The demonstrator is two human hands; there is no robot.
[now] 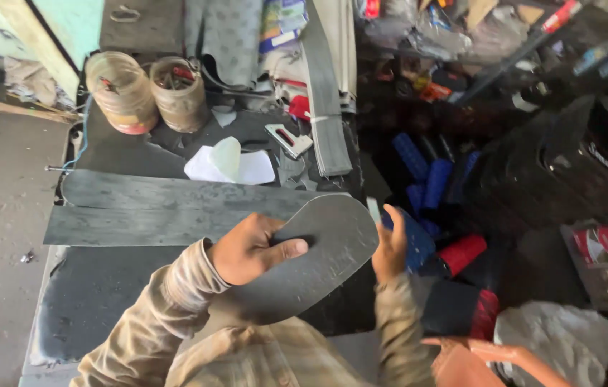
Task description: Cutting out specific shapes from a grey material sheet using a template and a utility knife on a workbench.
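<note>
Left hand (250,247) clamps a dark grey rubber sheet piece (304,265), thumb across the top face and fingers underneath. The piece is flat and matte with a scuffed, chalky surface and a rounded end pointing right, a bit like a shoe sole. It is held above the near edge of the surface (96,294), which is covered in dark, dusty rubber. Right hand (390,247) sits at the rounded end of the piece, fingers curled around a thin pale blade-like tool (374,209); blurred, so the exact grip on it cannot be told.

Behind the piece lie two long flat grey rubber strips (168,208), straight-edged and worn. Past them are a white paper scrap (229,166), a small metal cutter (288,138) and two grimy, translucent plastic jars (148,89), cylindrical with small parts inside. To the right, ribbed blue handle grips (426,179) and a red handle grip (461,252), all tubular, sit in a dark heap.
</note>
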